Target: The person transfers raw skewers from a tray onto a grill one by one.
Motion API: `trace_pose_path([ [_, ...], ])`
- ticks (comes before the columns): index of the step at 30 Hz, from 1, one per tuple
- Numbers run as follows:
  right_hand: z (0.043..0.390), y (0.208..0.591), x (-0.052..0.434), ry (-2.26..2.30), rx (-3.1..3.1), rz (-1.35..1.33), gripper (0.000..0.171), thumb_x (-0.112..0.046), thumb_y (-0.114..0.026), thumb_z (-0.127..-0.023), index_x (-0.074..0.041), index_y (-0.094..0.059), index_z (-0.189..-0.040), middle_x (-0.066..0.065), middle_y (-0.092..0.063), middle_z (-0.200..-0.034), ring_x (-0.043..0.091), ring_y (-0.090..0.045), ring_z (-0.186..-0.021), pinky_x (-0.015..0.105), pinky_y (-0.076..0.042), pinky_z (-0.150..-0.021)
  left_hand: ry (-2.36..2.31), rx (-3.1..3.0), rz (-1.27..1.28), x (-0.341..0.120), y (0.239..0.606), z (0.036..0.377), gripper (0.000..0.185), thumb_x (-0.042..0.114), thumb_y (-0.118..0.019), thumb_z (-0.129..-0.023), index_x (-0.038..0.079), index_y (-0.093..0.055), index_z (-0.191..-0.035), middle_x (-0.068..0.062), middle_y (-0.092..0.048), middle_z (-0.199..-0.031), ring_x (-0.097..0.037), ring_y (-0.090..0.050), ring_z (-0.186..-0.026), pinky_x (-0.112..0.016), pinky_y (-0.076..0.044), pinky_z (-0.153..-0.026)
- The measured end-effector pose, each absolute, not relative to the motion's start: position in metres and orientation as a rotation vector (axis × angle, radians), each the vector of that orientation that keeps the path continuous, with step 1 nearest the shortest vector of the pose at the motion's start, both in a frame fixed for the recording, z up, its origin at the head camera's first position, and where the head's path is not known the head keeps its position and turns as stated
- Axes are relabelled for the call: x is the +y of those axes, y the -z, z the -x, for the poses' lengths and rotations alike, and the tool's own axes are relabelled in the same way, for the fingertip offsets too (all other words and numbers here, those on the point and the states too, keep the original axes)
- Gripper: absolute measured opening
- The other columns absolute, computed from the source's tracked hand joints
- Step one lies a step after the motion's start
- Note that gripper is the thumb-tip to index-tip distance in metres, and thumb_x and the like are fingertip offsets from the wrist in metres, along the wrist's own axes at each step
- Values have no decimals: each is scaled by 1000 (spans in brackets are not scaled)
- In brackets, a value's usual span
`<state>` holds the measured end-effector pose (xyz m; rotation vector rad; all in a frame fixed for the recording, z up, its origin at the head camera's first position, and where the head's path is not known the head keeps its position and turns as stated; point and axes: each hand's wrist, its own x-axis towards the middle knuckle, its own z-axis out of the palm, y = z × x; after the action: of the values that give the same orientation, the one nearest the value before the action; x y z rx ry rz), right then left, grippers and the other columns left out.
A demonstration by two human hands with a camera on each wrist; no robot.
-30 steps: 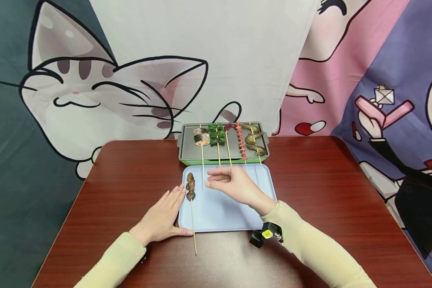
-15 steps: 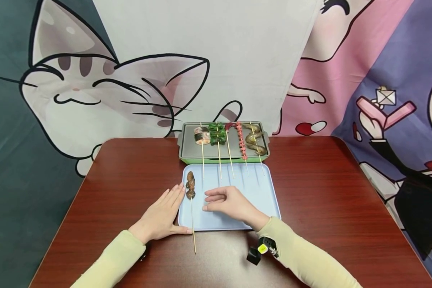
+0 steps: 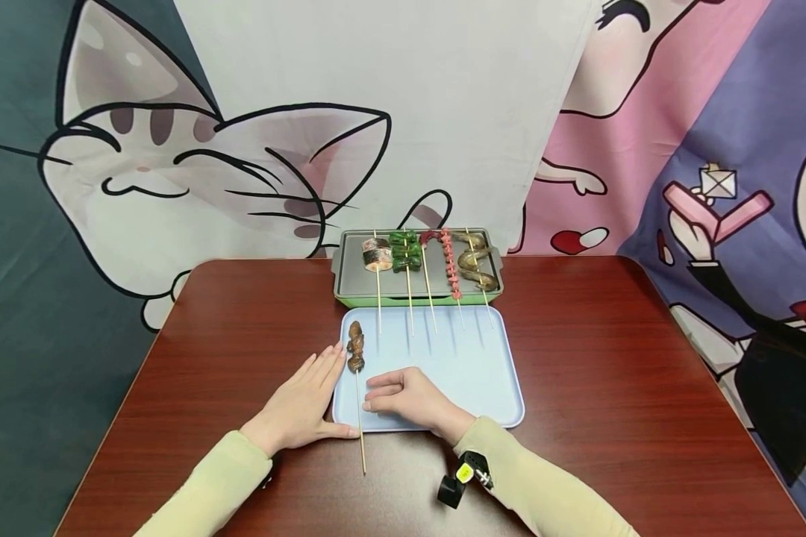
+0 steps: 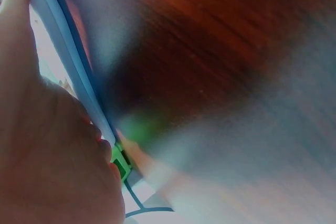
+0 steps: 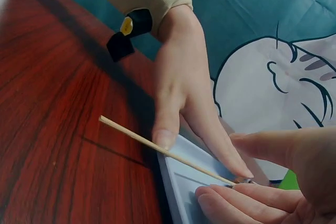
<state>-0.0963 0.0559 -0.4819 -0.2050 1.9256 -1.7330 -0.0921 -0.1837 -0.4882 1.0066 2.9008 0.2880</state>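
Observation:
A skewer of brown meat point(image 3: 355, 347) lies along the left side of the light-blue tray point(image 3: 457, 365), its stick point(image 3: 361, 440) reaching past the front rim onto the table. My left hand point(image 3: 302, 403) lies flat on the table against the tray's left edge, thumb by the stick. My right hand point(image 3: 403, 397) hovers low over the tray with loosely curled fingers, fingertips just right of the stick; contact is unclear. In the right wrist view the stick point(image 5: 157, 145) runs under the left hand's thumb point(image 5: 165, 135) towards my right fingers point(image 5: 231, 203).
A green-rimmed grill pan point(image 3: 349, 280) at the tray's far edge holds several skewers of fish, green peppers and pink meat, their sticks overhanging the tray. The dark red wooden table point(image 3: 611, 350) stretches to both sides. A cartoon cloth hangs behind.
My right hand has drawn back from near the grill pan towards me and leftwards, down to the brown skewer's stick. The left hand and the skewer have stayed put.

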Motion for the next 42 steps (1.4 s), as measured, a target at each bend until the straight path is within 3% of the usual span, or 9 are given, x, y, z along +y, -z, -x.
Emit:
trace_pose_path([
  [13, 92, 486, 41, 1810, 1828, 141, 46, -2, -76, -86, 14, -62, -127, 17, -75, -98, 25, -74, -88, 33, -61, -80, -291, 2921, -1032, -185, 489, 92, 121, 80, -61, -82, -11, -29, -155, -26, -25, -162, -37, -26, -149, -51, -21, -121],
  [24, 88, 488, 36, 1833, 1888, 145, 48, 4, -76, -81, 14, -63, -126, 16, -75, -87, 13, -70, -77, 27, -60, -75, -275, 2936, -1045, -187, 496, 93, 122, 82, -58, -82, -11, -28, -155, -25, -24, -163, -36, -24, -150, -50, -21, -121],
  [29, 87, 489, 36, 1924, 1739, 57, 51, 13, -72, -81, 16, -57, -130, 20, -72, -90, 19, -71, -74, 35, -62, -71, -294, 2932, -1040, -186, 495, 92, 120, 79, -61, -82, -11, -29, -155, -25, -24, -162, -37, -26, -149, -51, -22, -121],
  [42, 85, 483, 44, 1930, 1715, 35, 60, 14, -69, -78, 11, -56, -136, 17, -68, -97, 18, -69, -67, 35, -63, -66, -287, 2912, -1032, -184, 487, 91, 119, 78, -61, -84, -12, -30, -154, -26, -26, -162, -38, -26, -149, -51, -22, -121],
])
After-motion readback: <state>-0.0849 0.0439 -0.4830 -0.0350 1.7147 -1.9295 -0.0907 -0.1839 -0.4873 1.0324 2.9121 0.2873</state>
